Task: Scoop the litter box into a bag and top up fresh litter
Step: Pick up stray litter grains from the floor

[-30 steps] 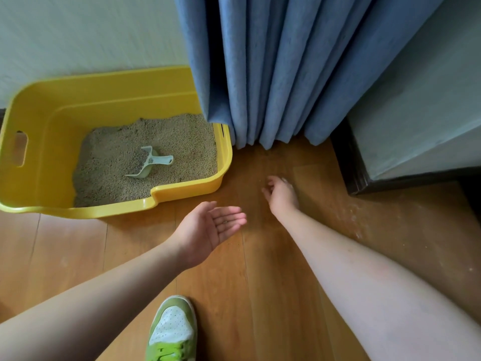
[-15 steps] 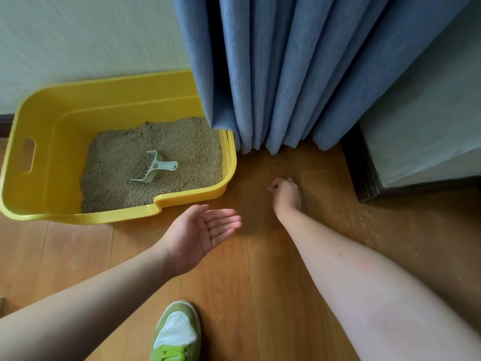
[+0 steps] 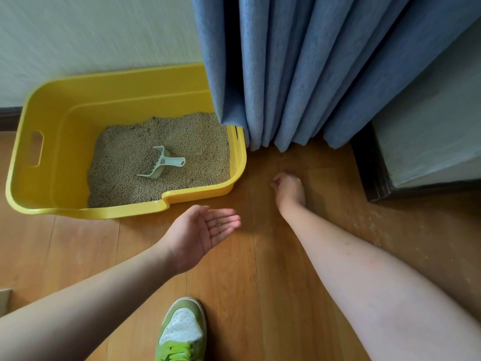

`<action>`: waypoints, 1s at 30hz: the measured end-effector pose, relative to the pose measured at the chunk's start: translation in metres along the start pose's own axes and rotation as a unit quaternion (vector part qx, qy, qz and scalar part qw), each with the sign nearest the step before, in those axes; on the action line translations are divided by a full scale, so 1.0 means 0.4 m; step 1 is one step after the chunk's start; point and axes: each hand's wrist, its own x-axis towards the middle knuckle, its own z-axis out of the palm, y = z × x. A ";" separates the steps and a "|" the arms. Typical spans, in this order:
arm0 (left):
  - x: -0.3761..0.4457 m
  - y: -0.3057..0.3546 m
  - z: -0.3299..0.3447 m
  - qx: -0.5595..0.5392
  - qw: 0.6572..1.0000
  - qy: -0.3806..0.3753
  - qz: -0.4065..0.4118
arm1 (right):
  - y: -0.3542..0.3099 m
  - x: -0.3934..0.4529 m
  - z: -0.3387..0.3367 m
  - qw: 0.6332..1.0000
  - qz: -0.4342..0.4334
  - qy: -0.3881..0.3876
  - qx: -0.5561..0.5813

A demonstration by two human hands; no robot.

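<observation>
Litter box [image 3: 52, 142] is sat on the wooden floor [image 3: 260, 295] against the wall, its right end tucked under the blue curtain [image 3: 299, 74], with the pale scoop [image 3: 161, 162] lying in the litter [image 3: 156, 152], untouched. Not much has changed over the last second, tbh. The left hand [image 3: 200, 233] is still held palm-up and relaxed just in front of the box, and a couple of stray grains [image 3: 218, 225] can now be made out on the fingers [image 3: 223, 222]. The right hand [image 3: 289, 188] has been curled tighter down at the floor by the curtain; whether anything is pinched can't be told. Looks like spilled bits are being gathered, so the actual scooping hasn't been started, and no bag can be seen.
</observation>
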 end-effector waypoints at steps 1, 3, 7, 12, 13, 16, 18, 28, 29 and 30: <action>-0.003 0.003 -0.001 0.004 1.000 0.000 0.000 | -0.003 0.000 -0.002 1.000 -0.001 -0.003 -0.008; -0.009 0.009 -0.006 0.011 1.000 0.003 0.003 | -0.009 -0.001 -0.005 1.000 -0.007 -0.011 -0.024; -0.012 0.011 -0.020 0.016 1.000 0.013 0.007 | -0.019 0.007 -0.014 0.998 0.033 -0.037 0.032; -0.022 0.000 -0.036 0.012 0.999 0.026 0.015 | -0.016 -0.017 -0.053 0.878 0.089 -0.205 0.424; -0.023 -0.004 -0.038 0.009 0.999 0.027 0.017 | -0.013 -0.026 -0.069 0.829 0.113 -0.240 0.492; -0.021 -0.017 -0.040 0.005 0.999 0.028 0.022 | 0.012 -0.038 -0.104 0.705 0.164 -0.288 0.627; -0.020 -0.028 -0.035 0.007 0.999 0.025 0.025 | 0.033 -0.049 -0.112 0.664 0.178 -0.306 0.659; -0.022 -0.093 -0.017 0.004 0.999 0.013 0.042 | 0.081 -0.110 -0.137 0.666 0.176 -0.343 0.638; -0.020 -0.098 -0.020 0.004 0.999 0.012 0.042 | 0.083 -0.114 -0.137 0.666 0.177 -0.340 0.639; -0.018 -0.103 -0.021 0.009 0.999 0.010 0.040 | 0.085 -0.119 -0.137 0.667 0.178 -0.338 0.640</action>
